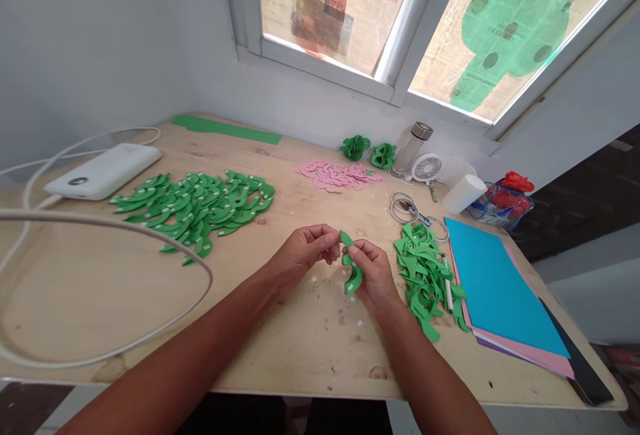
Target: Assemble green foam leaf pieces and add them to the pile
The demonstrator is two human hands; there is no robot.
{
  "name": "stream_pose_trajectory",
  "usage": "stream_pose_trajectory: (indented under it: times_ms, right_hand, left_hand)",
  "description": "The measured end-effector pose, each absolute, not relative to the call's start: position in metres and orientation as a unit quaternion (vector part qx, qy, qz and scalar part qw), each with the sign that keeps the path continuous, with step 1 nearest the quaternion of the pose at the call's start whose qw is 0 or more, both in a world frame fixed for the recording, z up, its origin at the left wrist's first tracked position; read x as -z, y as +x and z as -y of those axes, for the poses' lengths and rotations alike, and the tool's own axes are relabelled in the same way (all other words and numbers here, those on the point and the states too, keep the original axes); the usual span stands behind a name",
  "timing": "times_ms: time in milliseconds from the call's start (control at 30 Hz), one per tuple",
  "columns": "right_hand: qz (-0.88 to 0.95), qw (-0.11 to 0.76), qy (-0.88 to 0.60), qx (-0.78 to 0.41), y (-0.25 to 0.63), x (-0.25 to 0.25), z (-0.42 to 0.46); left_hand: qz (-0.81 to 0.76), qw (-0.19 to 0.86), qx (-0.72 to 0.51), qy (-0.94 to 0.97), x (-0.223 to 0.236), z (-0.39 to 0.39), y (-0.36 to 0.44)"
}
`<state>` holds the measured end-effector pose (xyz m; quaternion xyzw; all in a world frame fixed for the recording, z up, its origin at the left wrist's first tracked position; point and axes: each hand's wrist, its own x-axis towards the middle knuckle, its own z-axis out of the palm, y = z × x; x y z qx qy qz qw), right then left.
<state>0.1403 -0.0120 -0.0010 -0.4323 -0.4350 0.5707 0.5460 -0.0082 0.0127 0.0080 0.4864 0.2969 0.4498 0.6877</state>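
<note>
A curved green foam cutout point(354, 279) with small white squares on it hangs from my right hand point(373, 268), pinched between thumb and fingers. My left hand point(316, 245) is closed at the cutout's upper tip; whether its fingertips grip the tip or a tiny white square is hard to make out. Little white squares point(360, 323) lie on the wood below. To the left spreads a pile of green cutouts point(200, 205) bearing white squares. Right of my right hand lies a heap of green scraps point(423, 268) with a white pen point(448, 288) on top.
Pink cutouts point(340, 175) and green assembled shapes point(355, 147) sit near the wall, by a bottle point(411, 148) and small fan point(427, 167). Scissors point(417, 211) lie above the scraps. Blue sheets point(500, 281) occupy the right. A power bank point(105, 171) and looping cable point(207, 275) are left.
</note>
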Motion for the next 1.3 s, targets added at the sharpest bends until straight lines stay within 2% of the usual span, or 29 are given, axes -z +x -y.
stream_pose_trajectory:
  times_ms: [167,367,633,1000,1067,1233,1300]
  right_hand:
    - [0.434,0.576,-0.456,-0.522,0.142,0.008,0.008]
    - [0.459,0.569,-0.477,-0.488,0.144,0.010,0.007]
    - [0.474,0.560,-0.474,-0.487,0.143,0.004,0.008]
    - [0.488,0.538,-0.477,-0.496,0.143,0.009,0.006]
    - [0.511,0.535,-0.490,-0.460,0.143,0.008,0.007]
    - [0.589,0.548,-0.544,-0.238,0.143,0.003,0.012]
    - [0.627,0.524,-0.537,-0.210,0.142,0.001,0.014]
  left_hand:
    - [-0.333,0.647,-0.413,0.548,-0.008,-0.011,-0.006]
    - [-0.373,0.616,-0.401,0.566,-0.007,-0.007,0.001]
    - [-0.416,0.571,-0.480,0.520,-0.009,-0.009,-0.001]
    - [-0.388,0.631,-0.469,0.481,-0.007,-0.008,0.001]
    - [-0.394,0.629,-0.477,0.471,-0.007,-0.008,0.002]
    - [-0.428,0.580,-0.512,0.468,-0.007,-0.007,0.004]
    - [-0.432,0.556,-0.523,0.480,-0.006,-0.006,0.005]
